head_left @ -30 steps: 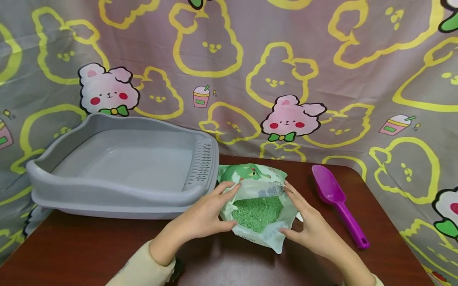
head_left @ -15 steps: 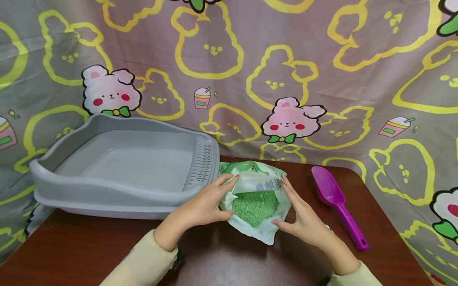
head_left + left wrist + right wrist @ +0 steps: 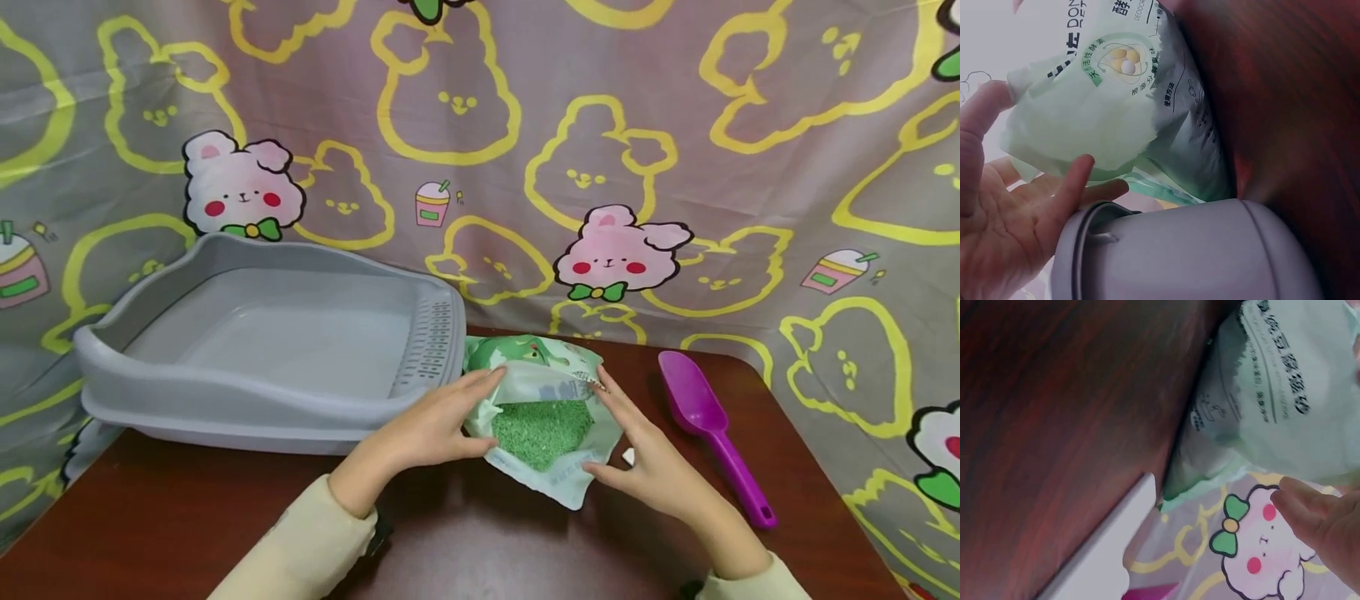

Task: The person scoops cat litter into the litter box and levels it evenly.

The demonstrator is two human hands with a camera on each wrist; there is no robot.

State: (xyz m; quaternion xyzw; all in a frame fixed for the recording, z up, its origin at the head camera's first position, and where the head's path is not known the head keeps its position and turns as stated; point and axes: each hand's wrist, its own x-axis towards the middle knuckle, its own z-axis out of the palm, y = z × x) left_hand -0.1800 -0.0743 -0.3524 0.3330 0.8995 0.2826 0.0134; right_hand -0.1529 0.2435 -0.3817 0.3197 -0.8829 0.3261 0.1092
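Observation:
An opened bag of cat litter (image 3: 551, 492), pale green and white, stands on the table in the head view. Green pellets (image 3: 543, 433) show through its mouth. My left hand (image 3: 431, 427) rests on the bag's left side, thumb and fingers spread apart. On the right side, my right hand (image 3: 652, 467) touches the bag with its fingers extended and thumb near the front edge. The left wrist view has the bag's printed side (image 3: 1110, 106) beside spread fingers. Fingers (image 3: 1310, 506) lie along the bag's lower edge in the right wrist view.
A grey litter box (image 3: 247, 421) stands left of the bag, close against it. A purple scoop (image 3: 697, 408) lies to the right on the brown table (image 3: 480, 550). A small white object (image 3: 628, 456) shows by the right hand. A patterned curtain (image 3: 480, 108) hangs behind.
The bag's front flap has lifted slightly away from the table edge, with both hands staying at its sides. The view has shifted slightly. Box and scoop stay in place.

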